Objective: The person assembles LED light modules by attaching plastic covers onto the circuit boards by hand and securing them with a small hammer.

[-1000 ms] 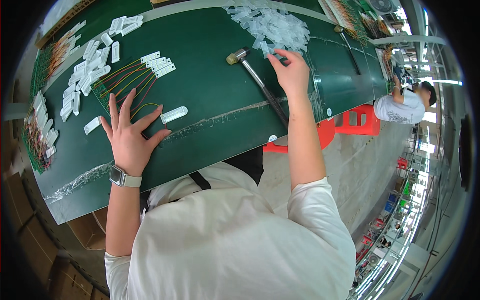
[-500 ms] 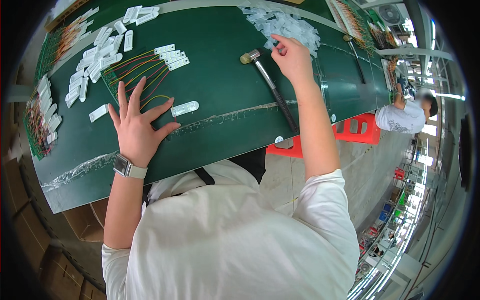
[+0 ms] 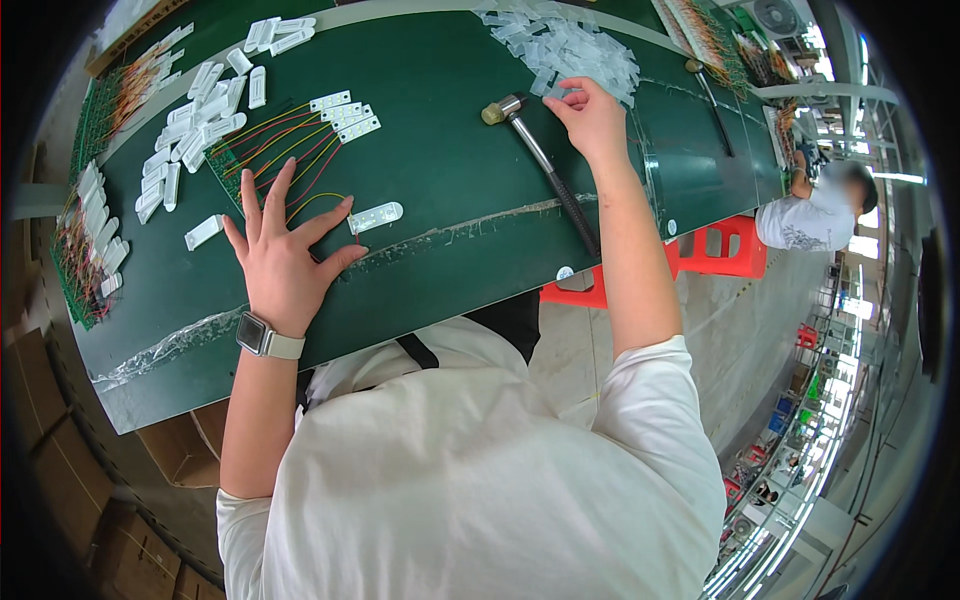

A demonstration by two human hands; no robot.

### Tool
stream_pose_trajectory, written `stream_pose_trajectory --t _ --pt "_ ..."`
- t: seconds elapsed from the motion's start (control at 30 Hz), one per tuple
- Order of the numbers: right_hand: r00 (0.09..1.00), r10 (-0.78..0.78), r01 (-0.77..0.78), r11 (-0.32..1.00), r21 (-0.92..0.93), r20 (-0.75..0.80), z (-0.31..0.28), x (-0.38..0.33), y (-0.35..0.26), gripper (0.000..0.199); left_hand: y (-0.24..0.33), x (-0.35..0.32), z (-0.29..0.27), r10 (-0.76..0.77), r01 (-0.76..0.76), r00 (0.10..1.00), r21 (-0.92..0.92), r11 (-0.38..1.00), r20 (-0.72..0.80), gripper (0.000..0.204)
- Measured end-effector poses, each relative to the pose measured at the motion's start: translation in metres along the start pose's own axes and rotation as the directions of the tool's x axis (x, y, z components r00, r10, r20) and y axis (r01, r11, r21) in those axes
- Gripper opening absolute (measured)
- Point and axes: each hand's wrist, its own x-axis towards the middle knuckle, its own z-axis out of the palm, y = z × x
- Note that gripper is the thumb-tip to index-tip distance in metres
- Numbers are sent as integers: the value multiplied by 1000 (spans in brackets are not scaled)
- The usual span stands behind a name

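Note:
My left hand (image 3: pixel 285 265) lies spread over the green table. Its thumb and forefinger are apart on either side of the near end of a white round-ended plastic housing (image 3: pixel 378 217) with a small LED board in it. Wires run from under the hand to a green circuit board (image 3: pixel 228 175); several white LED boards (image 3: pixel 350 118) fan out on its other wires. My right hand (image 3: pixel 592 118) is closed in a pinch on a clear plastic piece (image 3: pixel 546 84) at the near edge of a pile of clear plastic pieces (image 3: pixel 585 55).
A hammer (image 3: pixel 540 160) lies left of my right forearm. White housings (image 3: pixel 205 115) are heaped at the far left, with one lone housing (image 3: pixel 205 232) nearer. Wired boards (image 3: pixel 95 245) line the left edge. A second hammer (image 3: pixel 710 105), red stools (image 3: pixel 725 248) and a person (image 3: pixel 810 215) are at right.
My right hand has drawn slightly back toward me and right, and a clear piece now shows at its fingertips. My left hand keeps its place by the housing; the view has shifted a little.

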Motion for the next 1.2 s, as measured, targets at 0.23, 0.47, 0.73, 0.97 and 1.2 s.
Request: stream_pose_trajectory --t 0.23,0.47,0.73,0.97,1.2 --pt "870 -403 396 914 -87 -282 -12 -9 -14 9 -2 -1 -1 0 0 1000 -17 1000 -6 59" --pt "946 -277 194 898 395 165 -8 -103 -96 11 -4 0 5 36 -42 995 -66 997 -93 56" --pt "887 -419 296 839 456 194 25 -131 -88 26 -10 -2 8 33 -40 994 -68 997 -108 56" --pt "872 -487 459 795 396 -33 47 -127 -89 37 -12 -2 12 62 -72 989 -75 995 -135 57" --pt "793 -609 565 756 330 38 48 -127 -98 43 -14 -2 13 73 -85 986 -81 993 -148 56"
